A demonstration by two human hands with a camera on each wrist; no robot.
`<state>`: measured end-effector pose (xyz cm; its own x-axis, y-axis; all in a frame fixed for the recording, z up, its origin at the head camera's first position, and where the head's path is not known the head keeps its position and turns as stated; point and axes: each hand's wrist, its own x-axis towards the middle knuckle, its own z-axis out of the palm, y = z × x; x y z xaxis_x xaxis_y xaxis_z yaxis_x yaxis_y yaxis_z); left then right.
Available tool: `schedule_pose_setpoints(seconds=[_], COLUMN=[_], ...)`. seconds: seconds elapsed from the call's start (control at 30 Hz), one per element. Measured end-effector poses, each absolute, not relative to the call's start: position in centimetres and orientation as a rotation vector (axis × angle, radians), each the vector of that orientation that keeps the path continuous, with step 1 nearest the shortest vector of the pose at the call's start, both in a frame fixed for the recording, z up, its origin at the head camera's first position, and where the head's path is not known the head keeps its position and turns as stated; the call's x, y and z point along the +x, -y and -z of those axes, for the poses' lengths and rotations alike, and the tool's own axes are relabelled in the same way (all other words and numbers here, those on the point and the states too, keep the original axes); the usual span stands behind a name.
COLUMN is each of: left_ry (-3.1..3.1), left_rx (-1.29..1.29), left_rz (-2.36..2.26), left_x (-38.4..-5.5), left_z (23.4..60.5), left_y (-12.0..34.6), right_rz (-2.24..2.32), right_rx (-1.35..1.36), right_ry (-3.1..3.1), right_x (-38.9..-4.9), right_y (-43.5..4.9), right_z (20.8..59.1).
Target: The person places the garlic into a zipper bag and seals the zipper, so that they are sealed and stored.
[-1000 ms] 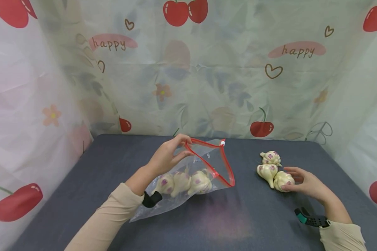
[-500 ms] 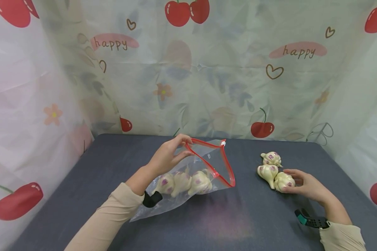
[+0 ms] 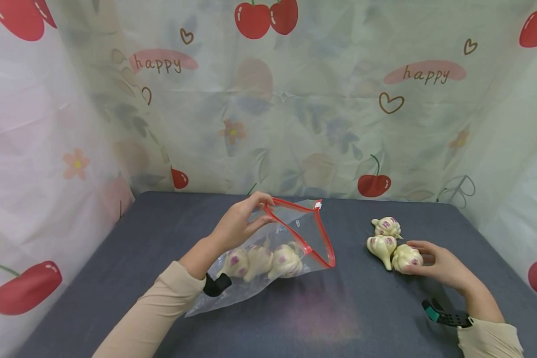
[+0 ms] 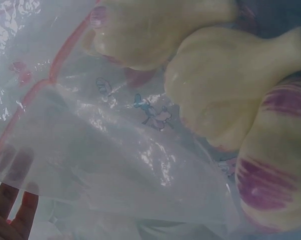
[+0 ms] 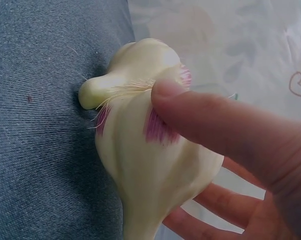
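Left hand (image 3: 239,221) pinches the edge of a clear zip bag (image 3: 232,297) at its mouth, thumb and fingers close together on the plastic. Mouth gapes toward the right; red zip strip (image 3: 325,238) runs around it, white slider (image 3: 318,205) at the far top corner. Three garlic bulbs inside, side by side: left one (image 3: 235,262), middle one (image 3: 258,259), right one (image 3: 286,261). Left wrist view shows them through the plastic, fingers at the lower left by the bag's edge; thumb can't be made out there.

Right hand (image 3: 440,266) holds a garlic bulb (image 3: 406,258) outside the bag, thumb on the near side, fingers curled round the other; purple streaks and root hairs visible close up. Can't tell if it's off the table (image 3: 161,214). Two more bulbs sit just beside it, a stemmed one (image 3: 382,245) and a farther one (image 3: 387,226) behind that. All three loose bulbs are right of the bag, well apart from it.

Beige sleeves (image 3: 136,318) on both arms, black straps (image 3: 447,317) at both wrists. Cherry-print curtain (image 3: 286,134) behind and at the sides.
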<state>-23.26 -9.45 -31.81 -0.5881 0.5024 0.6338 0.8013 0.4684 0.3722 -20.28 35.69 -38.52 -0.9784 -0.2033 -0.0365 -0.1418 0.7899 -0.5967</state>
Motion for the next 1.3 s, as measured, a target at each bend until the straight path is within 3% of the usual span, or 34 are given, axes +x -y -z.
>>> schedule_pose_setpoints(seconds=[1.3], left_ry=[2.283], left_rx=[-1.090], left_rz=[0.903], left_x=[-23.1], left_z=[31.7], left_y=[9.4], right_rz=[1.006], right_rx=[-0.286], right_ry=[-2.945], right_x=[-19.5], right_y=[-34.4], right_z=[34.5])
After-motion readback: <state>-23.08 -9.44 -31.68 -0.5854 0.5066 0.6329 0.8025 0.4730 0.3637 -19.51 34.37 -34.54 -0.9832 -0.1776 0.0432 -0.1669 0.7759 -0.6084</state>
